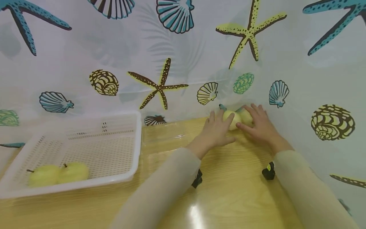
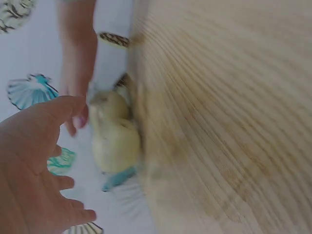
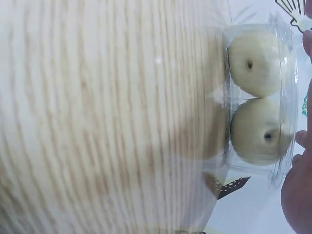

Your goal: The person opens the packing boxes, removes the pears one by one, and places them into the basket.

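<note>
Two pale yellow apples (image 3: 256,63) sit side by side in a clear plastic box (image 3: 289,97), their stems showing in the right wrist view. In the head view these apples (image 1: 233,120) are at the back right of the table, against the patterned cloth. My left hand (image 1: 215,128) reaches over the left apple with fingers spread. On the other side, my right hand (image 1: 258,125) has its fingers spread close to the right apple (image 1: 246,117). From the left wrist, the left palm (image 2: 29,161) shows with nothing in it. The right fingers lie along the box's rim.
A white perforated basket (image 1: 138,143) stands on the left, with two more yellow apples (image 1: 75,171) in its near left corner. Between basket and hands lies a clear plastic container (image 1: 177,136). The shell-and-starfish cloth (image 1: 183,54) rises behind the table and along its right side.
</note>
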Available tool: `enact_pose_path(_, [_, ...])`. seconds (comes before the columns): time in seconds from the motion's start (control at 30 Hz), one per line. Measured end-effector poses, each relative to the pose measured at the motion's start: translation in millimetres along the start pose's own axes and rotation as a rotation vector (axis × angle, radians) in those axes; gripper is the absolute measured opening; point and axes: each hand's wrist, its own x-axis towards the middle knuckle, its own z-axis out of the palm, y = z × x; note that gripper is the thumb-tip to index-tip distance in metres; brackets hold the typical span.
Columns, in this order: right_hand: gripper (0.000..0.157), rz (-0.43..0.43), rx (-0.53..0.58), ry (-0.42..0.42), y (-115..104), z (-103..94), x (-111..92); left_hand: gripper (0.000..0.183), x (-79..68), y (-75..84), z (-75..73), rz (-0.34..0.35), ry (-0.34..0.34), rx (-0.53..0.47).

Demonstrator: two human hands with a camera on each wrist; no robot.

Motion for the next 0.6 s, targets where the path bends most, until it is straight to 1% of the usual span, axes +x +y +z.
enact_pose_path(0.1, [0.097,0.045,0.01,-0.034,5.1,-3.2,1.5,0.092,18.0,2.3,6.9,-0.054,-0.005,0.004])
enact_pose_path(0.23, [0.1,0.075,-0.011,-0.045,4.3,-2.8,3.9,0.092,27.1,3.3,14.7,-0.075,-0.001,0.005])
enact_pose_path(0.37, [0.098,0.084,-0.032,-0.076,4.2,-2.5,1.5,0.092,32.5,1.2,21.8,-0.063,-0.013,0.032])
enact_pose_path(0.5, [0.1,0.086,-0.064,-0.11,2.9,-0.6,-4.4,0.093,35.5,-8.2,29.3,-0.025,-0.042,0.001])
enact_pose_path(0.6, [0.103,0.096,-0.084,-0.131,0.0,0.8,-9.2,0.091,35.5,-16.4,33.1,0.006,-0.057,0.015])
